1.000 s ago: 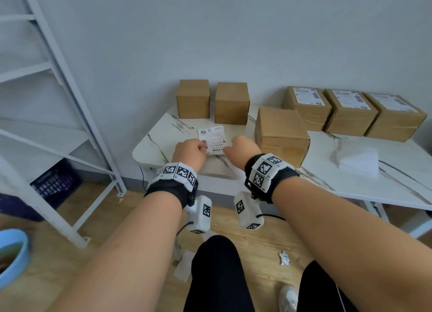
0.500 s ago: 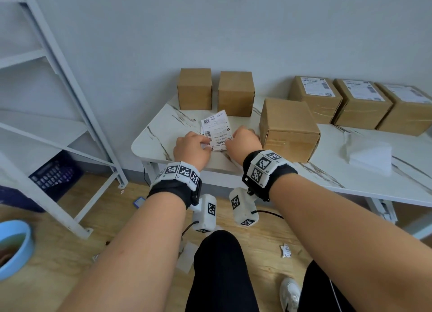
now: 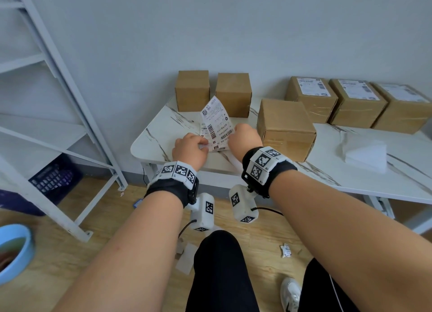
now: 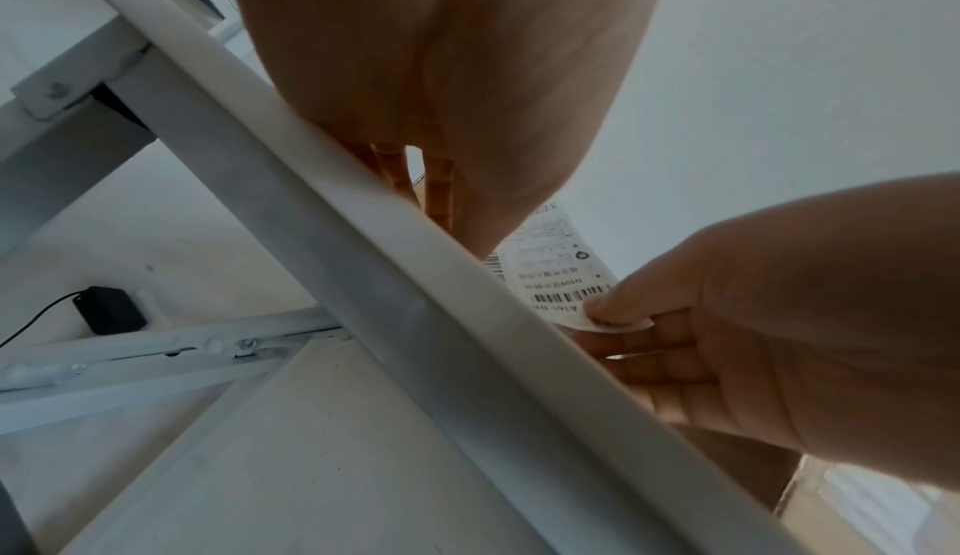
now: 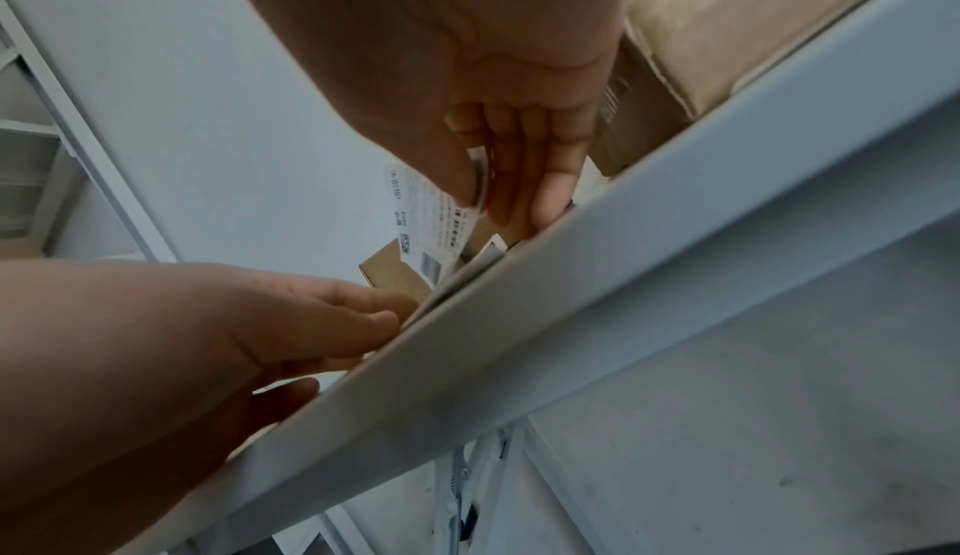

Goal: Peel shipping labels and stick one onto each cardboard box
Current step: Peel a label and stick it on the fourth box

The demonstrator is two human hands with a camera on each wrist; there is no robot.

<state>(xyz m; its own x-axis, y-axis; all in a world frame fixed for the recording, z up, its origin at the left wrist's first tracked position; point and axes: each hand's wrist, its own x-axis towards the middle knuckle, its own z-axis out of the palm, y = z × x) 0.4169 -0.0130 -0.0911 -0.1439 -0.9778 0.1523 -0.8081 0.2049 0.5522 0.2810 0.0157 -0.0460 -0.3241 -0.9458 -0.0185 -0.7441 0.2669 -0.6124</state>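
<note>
Meanwhile, shipping label (image 3: 216, 122) between both hands.

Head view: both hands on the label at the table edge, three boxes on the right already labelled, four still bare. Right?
Not quite. Three boxes are bare, not four: two small ones at the back and a larger one beside the right hand. The head view shows it. The rest holds: both hands, left hand included, hold the label, and three labelled boxes sit on the right.

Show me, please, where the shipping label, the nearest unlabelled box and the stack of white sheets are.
shipping label (image 3: 216, 122): head view, its printed face.
nearest unlabelled box (image 3: 284, 119): head view, its bare top.
stack of white sheets (image 3: 364, 151): head view, its top sheet.
</note>
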